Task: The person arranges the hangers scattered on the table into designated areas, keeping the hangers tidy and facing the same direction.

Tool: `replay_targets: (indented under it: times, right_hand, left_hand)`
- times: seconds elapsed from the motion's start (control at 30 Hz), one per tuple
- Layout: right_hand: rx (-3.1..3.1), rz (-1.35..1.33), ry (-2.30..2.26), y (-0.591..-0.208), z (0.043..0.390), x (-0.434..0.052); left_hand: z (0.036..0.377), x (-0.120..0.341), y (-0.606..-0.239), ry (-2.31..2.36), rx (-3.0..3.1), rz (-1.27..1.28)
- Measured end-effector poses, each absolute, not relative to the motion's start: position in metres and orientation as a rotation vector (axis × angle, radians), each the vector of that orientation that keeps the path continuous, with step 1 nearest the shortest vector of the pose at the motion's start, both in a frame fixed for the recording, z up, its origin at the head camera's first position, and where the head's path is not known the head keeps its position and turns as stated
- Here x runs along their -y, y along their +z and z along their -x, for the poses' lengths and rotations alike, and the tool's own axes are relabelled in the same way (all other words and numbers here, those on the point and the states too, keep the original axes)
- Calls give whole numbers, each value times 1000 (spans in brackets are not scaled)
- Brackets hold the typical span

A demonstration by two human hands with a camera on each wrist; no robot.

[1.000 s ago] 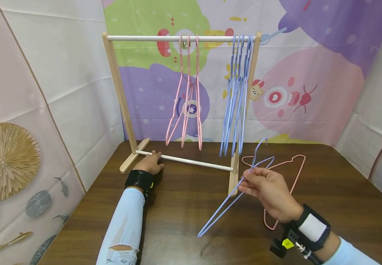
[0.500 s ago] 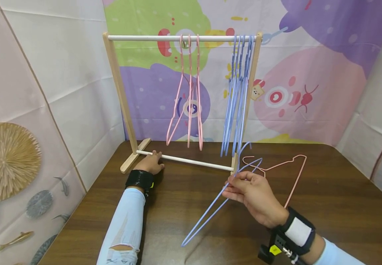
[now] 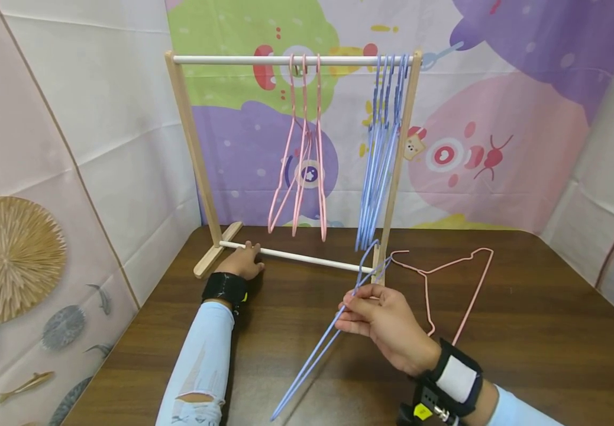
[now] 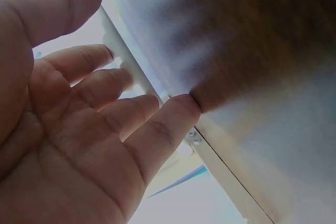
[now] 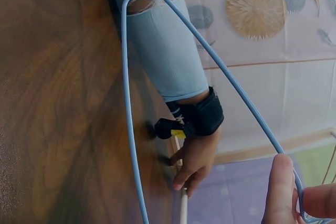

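Note:
My right hand point(image 3: 387, 325) pinches a blue wire clothes hanger point(image 5: 127, 93) between thumb and fingers. The hanger is tilted above the table, its hook toward the rack's right foot and its far corner pointing down and left. At the rack's base, my left hand point(image 3: 241, 262) rests on the white lower bar point(image 3: 307, 258) near its left end; the fingers look loose in the left wrist view. Several blue hangers point(image 3: 376, 160) hang bunched at the right end of the top rail point(image 3: 232, 60). Three pink hangers point(image 3: 321, 177) hang near its middle.
Another pink hanger point(image 3: 474, 296) lies on the brown table point(image 3: 286, 307) to the right, partly behind my right wrist. Wooden posts point(image 3: 192, 136) hold up the rack. A printed cloth point(image 3: 477, 118) hangs behind it.
My right hand has moved left and slightly down, carrying the blue hanger. More of the pink hanger on the table now shows. The hanging blue hangers have bunched closer together. My left hand stays put.

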State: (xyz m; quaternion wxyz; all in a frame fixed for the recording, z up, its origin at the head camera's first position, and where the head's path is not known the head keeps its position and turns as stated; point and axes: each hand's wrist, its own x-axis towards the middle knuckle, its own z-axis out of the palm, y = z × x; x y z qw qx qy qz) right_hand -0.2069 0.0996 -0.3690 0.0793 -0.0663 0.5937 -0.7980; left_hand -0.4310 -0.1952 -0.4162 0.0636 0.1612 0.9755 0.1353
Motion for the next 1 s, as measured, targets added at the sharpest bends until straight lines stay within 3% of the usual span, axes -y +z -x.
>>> replay_targets:
  times: [0.43, 1.0]
  right_hand:
    - [-1790, 152, -2366, -380, 219, -84]
    - [-1724, 231, -2379, -361, 214, -58]
  left_hand:
    - [432, 195, -417, 416, -2944, -478]
    - [432, 195, -417, 437, -2942, -469]
